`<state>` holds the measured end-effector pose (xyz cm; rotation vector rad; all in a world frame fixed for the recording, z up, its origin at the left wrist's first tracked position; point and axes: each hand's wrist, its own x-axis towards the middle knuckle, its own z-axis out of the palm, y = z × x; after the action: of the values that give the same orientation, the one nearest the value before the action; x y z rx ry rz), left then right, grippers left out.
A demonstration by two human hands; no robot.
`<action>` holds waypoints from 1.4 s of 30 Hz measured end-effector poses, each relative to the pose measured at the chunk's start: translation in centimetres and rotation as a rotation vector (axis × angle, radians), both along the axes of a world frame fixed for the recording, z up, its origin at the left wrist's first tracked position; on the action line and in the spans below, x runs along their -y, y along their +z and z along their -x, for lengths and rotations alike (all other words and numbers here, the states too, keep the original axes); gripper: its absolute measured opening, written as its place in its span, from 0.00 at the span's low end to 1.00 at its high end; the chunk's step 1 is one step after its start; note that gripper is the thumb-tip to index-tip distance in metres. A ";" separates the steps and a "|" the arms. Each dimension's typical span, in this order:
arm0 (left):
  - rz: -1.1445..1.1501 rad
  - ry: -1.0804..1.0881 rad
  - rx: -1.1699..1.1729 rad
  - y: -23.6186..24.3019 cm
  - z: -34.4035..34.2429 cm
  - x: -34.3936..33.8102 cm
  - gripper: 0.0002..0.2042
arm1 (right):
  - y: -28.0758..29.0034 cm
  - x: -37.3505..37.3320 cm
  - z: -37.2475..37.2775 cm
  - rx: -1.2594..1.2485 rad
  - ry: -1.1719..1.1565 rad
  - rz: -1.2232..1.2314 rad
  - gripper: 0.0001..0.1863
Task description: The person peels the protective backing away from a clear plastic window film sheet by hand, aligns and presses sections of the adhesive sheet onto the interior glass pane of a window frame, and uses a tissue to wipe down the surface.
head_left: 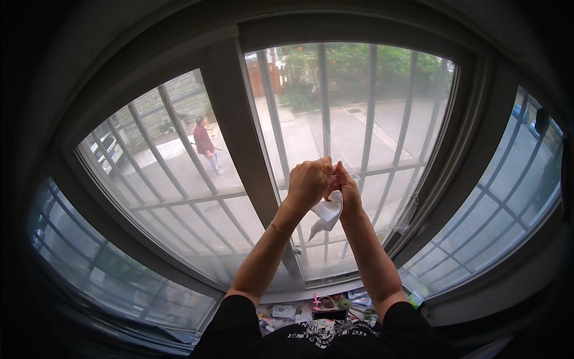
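Note:
Both my arms reach up in front of the window, and the hands meet before the middle pane. My left hand [308, 182] is closed in a fist with its back toward me; whatever its fingers grip is hidden. Right beside it, touching or nearly so, my right hand [348, 188] has its fingers curled. A limp white tissue or cloth [327, 214] hangs from the right palm, its loose end pointing down to the left. Something clear and shiny shows faintly between the two hands, too small to name.
Grey frames [230, 119] divide the window, with metal bars [369, 107] outside. Crinkled clear film [409, 209] lies along the middle pane's right edge. Below, small items crowd the sill, including a basket [326, 303] and papers [283, 311]. Outside, a person [204, 143] stands on the pavement.

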<state>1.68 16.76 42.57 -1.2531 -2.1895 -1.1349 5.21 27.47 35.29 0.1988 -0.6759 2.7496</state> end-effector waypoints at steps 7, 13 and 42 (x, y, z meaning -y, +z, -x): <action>0.112 0.122 0.091 6.1 2.7 1.7 0.35 | 0.2 0.3 -0.5 0.099 -0.196 -0.249 0.17; -0.074 0.276 -0.178 9.8 4.5 0.3 0.26 | 0.6 0.6 -0.6 -0.016 -0.096 -0.171 0.18; -0.237 -0.144 -0.565 8.6 3.6 -1.5 0.18 | 1.2 0.4 -2.4 0.001 0.121 -0.027 0.20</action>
<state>-1.93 18.27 51.13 -1.4269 -1.5294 -0.9121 7.62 27.10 36.45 0.2518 -0.7245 2.8563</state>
